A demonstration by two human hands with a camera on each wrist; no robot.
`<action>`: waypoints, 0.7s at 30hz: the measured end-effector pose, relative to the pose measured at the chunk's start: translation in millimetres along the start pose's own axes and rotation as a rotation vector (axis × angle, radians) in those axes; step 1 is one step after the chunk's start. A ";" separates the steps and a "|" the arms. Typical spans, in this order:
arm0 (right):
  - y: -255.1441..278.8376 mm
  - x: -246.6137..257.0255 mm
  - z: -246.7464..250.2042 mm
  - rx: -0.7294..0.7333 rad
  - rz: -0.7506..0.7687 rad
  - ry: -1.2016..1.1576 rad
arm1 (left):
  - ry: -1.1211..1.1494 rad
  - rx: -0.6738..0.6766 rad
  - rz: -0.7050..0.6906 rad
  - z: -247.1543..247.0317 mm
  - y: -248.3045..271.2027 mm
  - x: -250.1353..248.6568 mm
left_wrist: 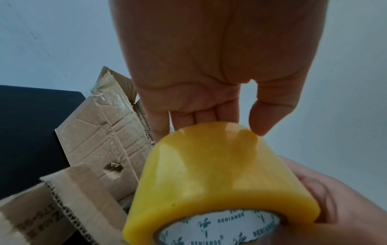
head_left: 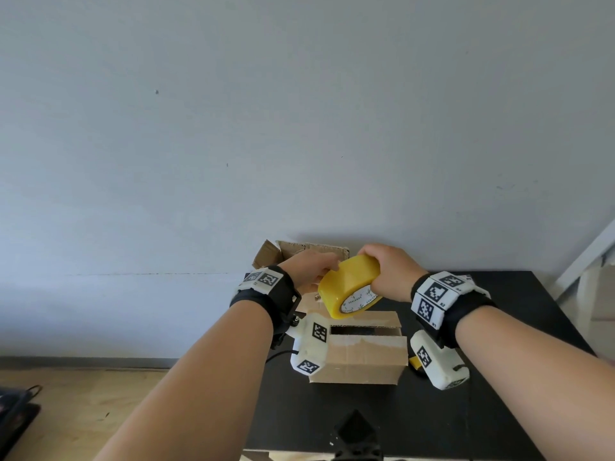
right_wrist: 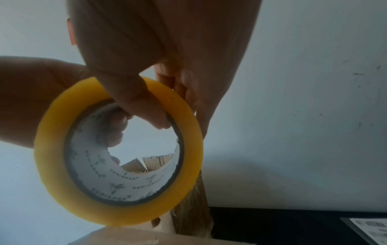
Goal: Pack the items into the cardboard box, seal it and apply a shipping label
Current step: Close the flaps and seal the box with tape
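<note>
A roll of yellow packing tape (head_left: 347, 287) with a white printed core is held in the air above the cardboard box (head_left: 362, 359). My right hand (head_left: 374, 272) grips the roll, thumb hooked into the core (right_wrist: 144, 107) and fingers along the outer face. My left hand (head_left: 327, 266) holds the roll's far left side; its thumb tip (left_wrist: 262, 127) touches the tape's outer surface and its fingers go behind the roll (left_wrist: 220, 174). The box stands on the black table (head_left: 499, 327) with its top flaps folded in and a dark gap between them.
A second, worn cardboard box (head_left: 309, 251) with raised flaps stands behind, against the grey wall. A printed white sheet (right_wrist: 368, 227) lies on the table at the right. Something small and yellow (head_left: 414, 362) lies by the box's right side. Wooden floor lies left of the table.
</note>
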State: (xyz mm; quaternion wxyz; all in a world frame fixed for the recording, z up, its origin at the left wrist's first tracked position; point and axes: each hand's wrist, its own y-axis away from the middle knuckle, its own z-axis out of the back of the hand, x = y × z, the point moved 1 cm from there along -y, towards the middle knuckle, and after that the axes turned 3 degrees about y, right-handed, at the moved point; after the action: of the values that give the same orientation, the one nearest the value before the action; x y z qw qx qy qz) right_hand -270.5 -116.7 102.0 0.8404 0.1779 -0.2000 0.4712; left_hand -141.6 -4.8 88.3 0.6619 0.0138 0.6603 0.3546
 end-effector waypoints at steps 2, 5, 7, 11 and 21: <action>2.2 0.3 0.3 0.003 -0.006 -0.007 | -0.001 -0.007 -0.013 -0.2 -2.5 1.0; 4.9 1.2 0.9 0.001 -0.002 0.000 | -0.043 -0.028 -0.044 -1.3 -3.2 -0.9; 6.6 1.2 2.1 0.002 0.001 0.007 | -0.068 -0.040 -0.050 -2.5 -3.4 -2.3; 10.2 1.2 3.8 -0.001 -0.003 0.019 | -0.093 -0.057 -0.056 -5.7 -4.7 -3.3; 17.3 -0.7 4.5 -0.005 -0.010 0.012 | -0.076 -0.063 -0.049 -11.7 -7.1 0.3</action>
State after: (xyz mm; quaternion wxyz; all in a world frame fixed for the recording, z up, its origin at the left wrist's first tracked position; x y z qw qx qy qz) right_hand -286.5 -110.9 107.4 0.8445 0.1738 -0.1951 0.4674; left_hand -148.9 -15.3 83.1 0.6950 -0.0096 0.6233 0.3583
